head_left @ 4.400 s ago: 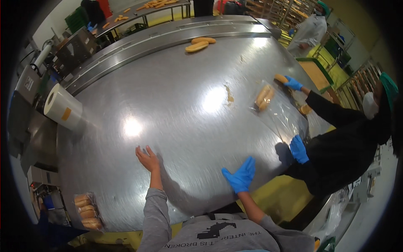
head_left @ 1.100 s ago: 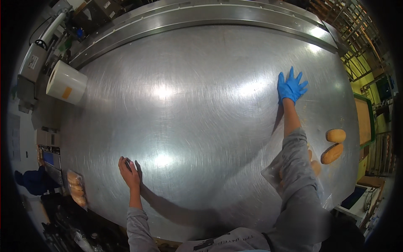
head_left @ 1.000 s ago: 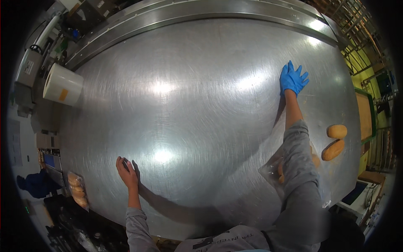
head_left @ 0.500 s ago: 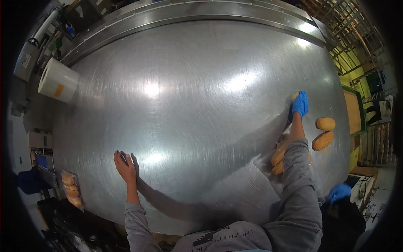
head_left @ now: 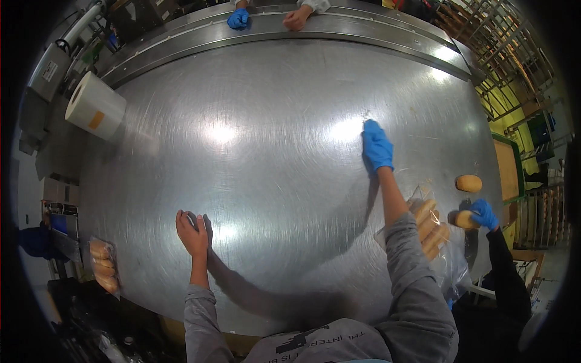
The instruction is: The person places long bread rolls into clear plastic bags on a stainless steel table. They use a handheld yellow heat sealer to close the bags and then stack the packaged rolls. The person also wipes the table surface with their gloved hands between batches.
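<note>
My bare left hand (head_left: pixel 192 234) rests on the steel table (head_left: pixel 272 181) at the left, thumb apart from its half-bent fingers, nothing in it. In a blue glove, my right hand (head_left: pixel 378 147) reaches across the right half and lies low on the metal, fingers together and stretched out. Small pale crumbs (head_left: pixel 368 114) show at its fingertips. Beside my right forearm lies a clear plastic bag (head_left: pixel 451 260) with several long bread rolls (head_left: pixel 431 225). A co-worker's blue-gloved hand (head_left: pixel 484 214) grips a loose roll (head_left: pixel 465 219) to the right; another roll (head_left: pixel 469 183) lies just beyond it.
At the left stand a large roll of clear film (head_left: pixel 97 107) and a bagged pack of rolls (head_left: pixel 104 265) near the table's edge. Across the table, another person's gloved hand (head_left: pixel 238 19) and bare hand (head_left: pixel 296 19) rest on the metal ledge (head_left: pixel 363 39). Racks (head_left: pixel 514 54) stand right.
My right hand has swept left across the table, uncovering the bagged rolls. The co-worker's hand has come in from the right and taken a roll. Another person's hands have appeared at the far ledge.
</note>
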Demonstrator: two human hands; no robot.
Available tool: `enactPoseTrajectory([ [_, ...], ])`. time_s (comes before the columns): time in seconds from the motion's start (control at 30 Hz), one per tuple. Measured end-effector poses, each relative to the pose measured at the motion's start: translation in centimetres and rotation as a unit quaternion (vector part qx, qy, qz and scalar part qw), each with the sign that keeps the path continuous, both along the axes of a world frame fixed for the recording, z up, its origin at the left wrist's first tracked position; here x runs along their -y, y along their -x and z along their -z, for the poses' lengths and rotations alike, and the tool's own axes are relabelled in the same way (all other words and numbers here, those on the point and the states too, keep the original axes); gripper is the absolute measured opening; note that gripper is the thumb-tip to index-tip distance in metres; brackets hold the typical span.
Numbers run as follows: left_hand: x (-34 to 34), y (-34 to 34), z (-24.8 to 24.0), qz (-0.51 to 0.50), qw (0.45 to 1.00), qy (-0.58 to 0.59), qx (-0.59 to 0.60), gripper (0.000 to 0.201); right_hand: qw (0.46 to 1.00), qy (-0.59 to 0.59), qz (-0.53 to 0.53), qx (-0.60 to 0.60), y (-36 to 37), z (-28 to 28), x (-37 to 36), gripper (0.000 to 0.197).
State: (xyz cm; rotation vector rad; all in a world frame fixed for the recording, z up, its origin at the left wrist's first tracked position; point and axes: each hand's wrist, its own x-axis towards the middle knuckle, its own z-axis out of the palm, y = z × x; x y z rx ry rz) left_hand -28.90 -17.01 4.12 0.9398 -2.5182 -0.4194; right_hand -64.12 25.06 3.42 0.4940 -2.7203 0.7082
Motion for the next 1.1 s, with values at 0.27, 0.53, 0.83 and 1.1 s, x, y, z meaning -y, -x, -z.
enactPoseTrajectory([
  [0.27, 0.3, -0.4, 0.3, 0.003, 1.0, 0.015, 0.004, 0.045, 0.996, -0.037, -0.067, 0.048, -11.0, -0.1, 4.4, 0.036],
  [0.53, 0.9, -0.9, 1.2, 0.016, 0.999, 0.031, -0.022, 0.046, 0.998, 0.014, -0.058, 0.037, -25.0, 0.9, 4.9, 0.031],
  [0.83, -0.4, -0.5, 0.8, 0.238, 0.97, 0.012, -0.046, 0.047, 0.998, 0.048, -0.016, 0.03, -39.6, 0.7, 5.9, 0.033],
  [1.1, -16.7, 2.5, 1.0, 0.519, 0.844, -0.131, -0.038, 0.047, 0.886, 0.043, 0.419, -0.193, -49.2, 0.4, 1.9, 0.039],
])
